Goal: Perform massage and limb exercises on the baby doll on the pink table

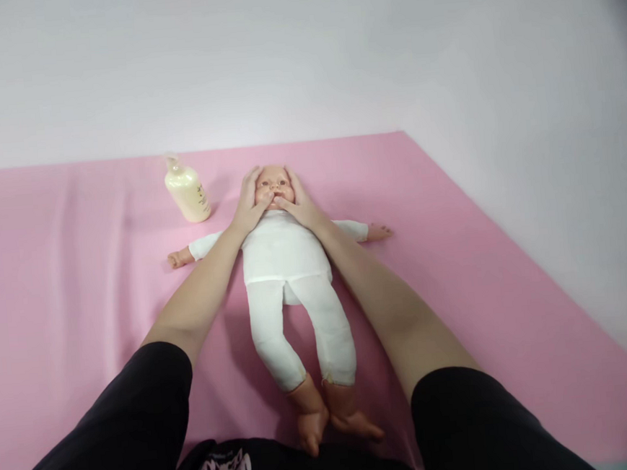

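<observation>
Doll: we are seeing a baby doll (285, 255) lying on its back on the pink mat (67, 283), head pointing away from us, feet pointing toward us, arms spread out to either side.
Doll's clothing: it is wearing a white top and white leggings, leaving its hands and feet bare.
Left hand: our left hand (248, 200) is lying along the doll's cheek on the left of the picture, fingers stretched up the side of the head, thumb reaching in to the mouth area.
Right hand: our right hand (301, 201) is mirroring it on the other cheek, fingers running up beside the temple, thumb meeting the other thumb just under the doll's nose.
Grip: neither hand is clenching; both are resting flat and loose, cupping the doll's head between them without closing around it.
Arms: our bare forearms are crossing over the doll's shoulders on each side, coming out of black sleeves (123, 431) at the bottom of the view.
Bottle: a cream-coloured pump bottle (186, 191) is standing on the mat just beside the doll's head, on our left, apart from our hand.
Surroundings: the mat is lying against a pale, plain wall (299, 55).
</observation>
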Demonstrator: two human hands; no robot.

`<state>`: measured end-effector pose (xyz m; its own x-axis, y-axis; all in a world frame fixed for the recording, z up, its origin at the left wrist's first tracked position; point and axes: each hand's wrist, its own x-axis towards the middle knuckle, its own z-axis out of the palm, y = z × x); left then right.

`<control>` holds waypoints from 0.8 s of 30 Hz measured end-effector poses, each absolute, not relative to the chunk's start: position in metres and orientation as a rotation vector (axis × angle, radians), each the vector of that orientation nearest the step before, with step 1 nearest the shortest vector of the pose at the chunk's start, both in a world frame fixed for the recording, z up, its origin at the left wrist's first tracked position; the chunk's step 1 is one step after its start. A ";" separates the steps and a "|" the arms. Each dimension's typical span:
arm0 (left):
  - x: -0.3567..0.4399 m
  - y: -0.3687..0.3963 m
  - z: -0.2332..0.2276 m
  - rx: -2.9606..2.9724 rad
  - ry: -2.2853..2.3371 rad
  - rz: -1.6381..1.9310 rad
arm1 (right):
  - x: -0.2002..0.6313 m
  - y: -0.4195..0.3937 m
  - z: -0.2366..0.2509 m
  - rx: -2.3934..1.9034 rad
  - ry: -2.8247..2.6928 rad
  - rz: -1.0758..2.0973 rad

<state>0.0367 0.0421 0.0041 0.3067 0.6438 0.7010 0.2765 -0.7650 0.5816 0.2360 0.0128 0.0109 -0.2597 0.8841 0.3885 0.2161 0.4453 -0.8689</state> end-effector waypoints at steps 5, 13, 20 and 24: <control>0.038 0.036 0.008 2.116 0.842 1.473 | 0.235 0.013 0.011 -0.925 -1.720 0.886; 0.043 0.054 -0.003 1.716 0.897 1.526 | 0.231 0.012 0.013 -0.944 -1.624 0.899; 0.044 0.046 0.000 1.707 0.989 1.621 | 0.234 0.019 0.010 -0.950 -1.503 1.013; 0.042 0.035 0.009 1.868 0.943 1.524 | 0.236 0.014 0.014 -0.946 -1.542 1.029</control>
